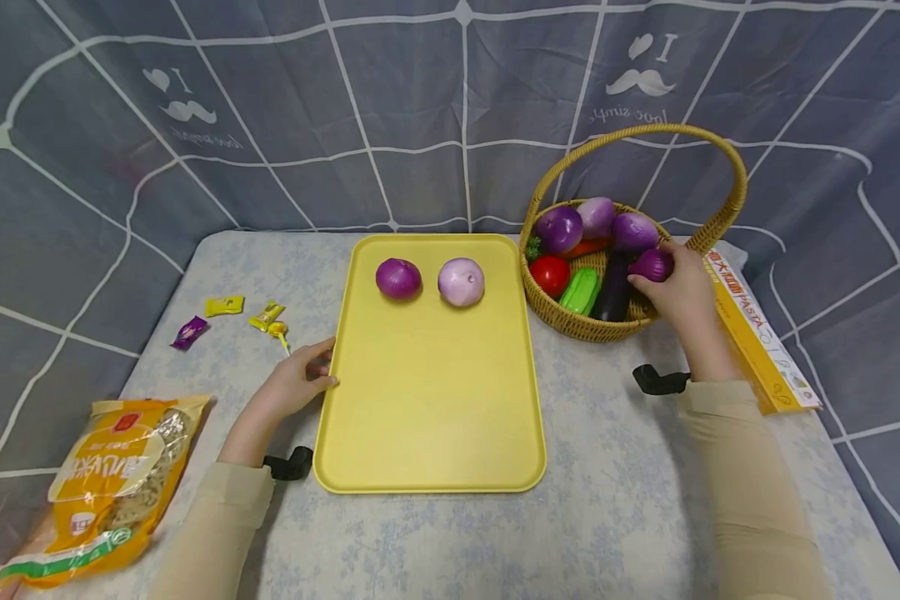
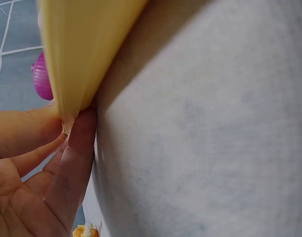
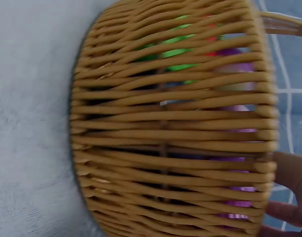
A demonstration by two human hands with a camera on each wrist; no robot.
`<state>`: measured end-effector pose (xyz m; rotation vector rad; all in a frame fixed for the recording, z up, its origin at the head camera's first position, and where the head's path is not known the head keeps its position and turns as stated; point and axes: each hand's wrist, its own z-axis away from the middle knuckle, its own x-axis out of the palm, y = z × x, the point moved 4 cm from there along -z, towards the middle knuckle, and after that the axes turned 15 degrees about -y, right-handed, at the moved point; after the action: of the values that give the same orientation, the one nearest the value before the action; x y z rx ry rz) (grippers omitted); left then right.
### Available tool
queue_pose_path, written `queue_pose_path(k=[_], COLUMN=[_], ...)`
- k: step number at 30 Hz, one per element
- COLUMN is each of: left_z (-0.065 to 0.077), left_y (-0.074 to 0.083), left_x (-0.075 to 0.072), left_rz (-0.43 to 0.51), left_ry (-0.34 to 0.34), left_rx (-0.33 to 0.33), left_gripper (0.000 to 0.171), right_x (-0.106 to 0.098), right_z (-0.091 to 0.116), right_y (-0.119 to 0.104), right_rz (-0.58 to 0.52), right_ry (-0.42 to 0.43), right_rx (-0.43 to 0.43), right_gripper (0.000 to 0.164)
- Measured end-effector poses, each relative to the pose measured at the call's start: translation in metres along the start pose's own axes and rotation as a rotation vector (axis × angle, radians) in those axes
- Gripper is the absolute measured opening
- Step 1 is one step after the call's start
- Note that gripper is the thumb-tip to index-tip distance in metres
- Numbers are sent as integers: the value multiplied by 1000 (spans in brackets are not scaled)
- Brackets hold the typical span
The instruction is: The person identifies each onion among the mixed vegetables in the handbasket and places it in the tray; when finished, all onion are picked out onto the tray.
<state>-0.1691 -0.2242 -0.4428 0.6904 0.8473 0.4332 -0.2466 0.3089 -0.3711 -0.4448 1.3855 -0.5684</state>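
My left hand (image 1: 300, 379) pinches the left rim of a yellow tray (image 1: 427, 400); the left wrist view shows thumb and finger on either side of that rim. On the tray's far part lie a dark purple onion (image 1: 398, 278) and a paler purple onion (image 1: 461, 282). Over the right side of a wicker basket (image 1: 588, 329), my right hand (image 1: 682, 287) holds another dark purple onion (image 1: 651, 265). Inside the basket are several round purple vegetables (image 1: 560, 229), a tomato (image 1: 550, 276), a green vegetable (image 1: 581, 290) and an eggplant (image 1: 612, 292). Basket weave hides most of the onion in the right wrist view.
The basket's tall handle (image 1: 645, 129) arches above it. Right of it lies a yellow pasta box (image 1: 761, 333). Several wrapped candies (image 1: 225, 306) and a lollipop (image 1: 277, 330) are left of the tray. An orange food bag (image 1: 112, 483) lies at the near left. Grey curtain stands behind.
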Motion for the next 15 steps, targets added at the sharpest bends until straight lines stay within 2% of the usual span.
queue_pose_path(k=[4, 7, 15], left_z=[1, 1, 1], left_y=[0, 0, 0], left_x=[0, 1, -1], left_rz=[1, 3, -7], left_ry=[7, 10, 7], left_rx=[14, 23, 12], left_gripper=[68, 68, 69], right_x=[8, 13, 16], right_z=[-8, -10, -11], right_y=[2, 3, 6], right_rz=[130, 203, 265], right_ry=[-45, -38, 35], right_rx=[25, 20, -25], right_gripper=[81, 82, 75])
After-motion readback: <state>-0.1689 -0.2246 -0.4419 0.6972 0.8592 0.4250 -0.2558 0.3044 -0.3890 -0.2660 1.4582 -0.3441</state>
